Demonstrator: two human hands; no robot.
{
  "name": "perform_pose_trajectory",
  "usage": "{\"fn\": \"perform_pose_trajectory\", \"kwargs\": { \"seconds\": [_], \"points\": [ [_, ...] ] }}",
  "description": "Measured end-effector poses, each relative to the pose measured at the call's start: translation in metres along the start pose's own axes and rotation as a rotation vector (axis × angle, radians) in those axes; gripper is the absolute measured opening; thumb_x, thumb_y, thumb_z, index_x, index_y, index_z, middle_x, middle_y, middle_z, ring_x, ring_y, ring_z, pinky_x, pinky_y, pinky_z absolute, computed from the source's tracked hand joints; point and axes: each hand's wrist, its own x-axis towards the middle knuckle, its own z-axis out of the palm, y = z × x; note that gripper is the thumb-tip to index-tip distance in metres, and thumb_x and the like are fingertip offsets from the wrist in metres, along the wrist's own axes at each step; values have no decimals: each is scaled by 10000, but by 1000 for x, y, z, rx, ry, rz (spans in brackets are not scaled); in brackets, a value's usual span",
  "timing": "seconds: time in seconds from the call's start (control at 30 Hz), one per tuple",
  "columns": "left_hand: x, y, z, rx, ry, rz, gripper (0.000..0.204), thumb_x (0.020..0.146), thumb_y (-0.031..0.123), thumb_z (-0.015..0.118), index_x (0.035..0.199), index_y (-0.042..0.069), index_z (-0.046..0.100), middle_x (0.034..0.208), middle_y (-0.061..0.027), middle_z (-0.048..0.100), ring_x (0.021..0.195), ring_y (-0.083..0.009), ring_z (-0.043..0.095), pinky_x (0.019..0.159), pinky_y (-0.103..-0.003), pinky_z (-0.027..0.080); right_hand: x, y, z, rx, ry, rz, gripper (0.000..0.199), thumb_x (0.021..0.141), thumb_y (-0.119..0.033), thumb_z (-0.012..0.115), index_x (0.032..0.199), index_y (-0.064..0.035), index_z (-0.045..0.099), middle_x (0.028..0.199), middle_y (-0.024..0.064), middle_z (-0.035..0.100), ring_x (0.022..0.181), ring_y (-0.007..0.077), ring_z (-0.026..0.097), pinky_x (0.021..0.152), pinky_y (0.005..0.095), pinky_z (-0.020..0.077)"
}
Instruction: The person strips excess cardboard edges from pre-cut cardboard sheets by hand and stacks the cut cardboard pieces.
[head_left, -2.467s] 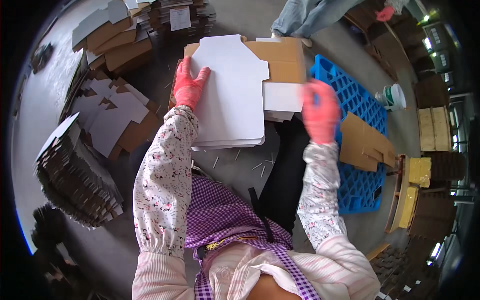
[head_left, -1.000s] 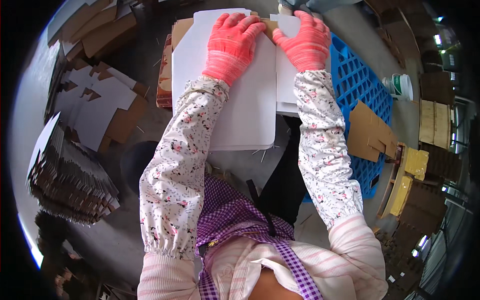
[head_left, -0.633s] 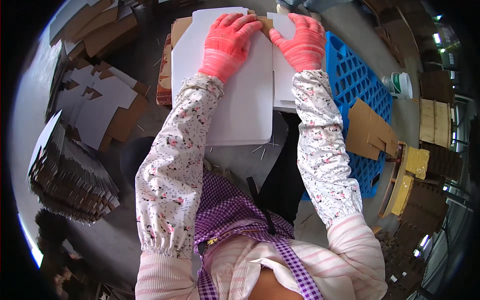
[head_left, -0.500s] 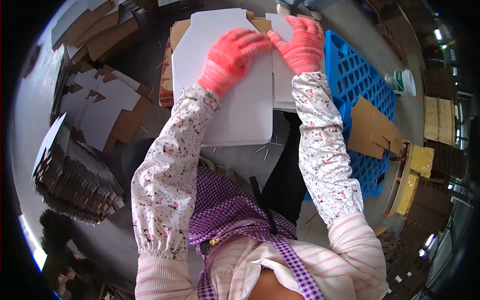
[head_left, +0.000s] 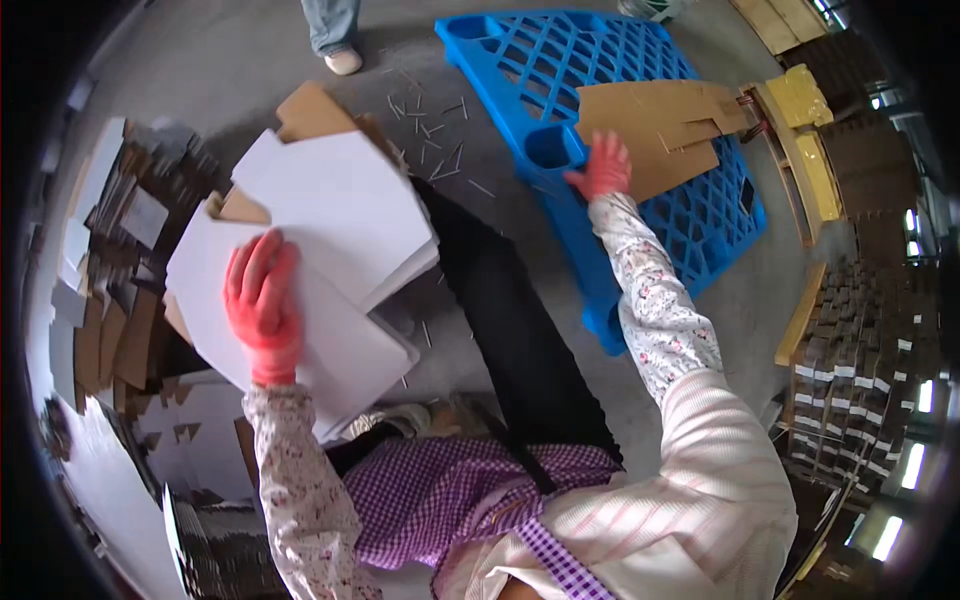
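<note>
My hands have split apart since a moment ago: my right hand has left the white sheets and now reaches far right to the brown cardboard pieces on the blue pallet, fingers spread and touching their near edge. My left hand lies flat, fingers together, on the stack of white die-cut sheets, at my left. The stack is fanned, its corners jutting past one another. Open grey floor lies between stack and pallet; cardboard piles crowd the left edge.
</note>
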Motion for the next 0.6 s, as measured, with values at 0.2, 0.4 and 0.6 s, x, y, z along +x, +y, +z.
{"fn": "perform_pose_trajectory", "kwargs": {
  "seconds": [0.2,0.4,0.6],
  "points": [
    [-7,-5,8,71,-40,-42,279,818,-6,520,1051,13,673,1161,-137,636,1095,-345,574,949,-437,463,-2,102,76,-357,-195,407,769,754,-430,724,1380,-124,397,1368,155,446,1216,378,482,959,521,428],
    [-17,-3,-1,73,-19,-51,298,816,3,533,1074,38,678,1155,-129,638,1099,-339,574,962,-433,456,18,99,-56,-60,62,74,135,904,-188,482,977,-111,566,811,161,667,775,324,670,676,436,534],
    [-19,-10,-6,81,21,1,421,709,-34,505,1094,28,663,1168,-138,633,1109,-335,571,964,-432,452,-56,65,-298,1215,301,-113,312,905,-75,608,1190,50,587,1088,63,648,988,138,583,897,265,453]
  ]
}}
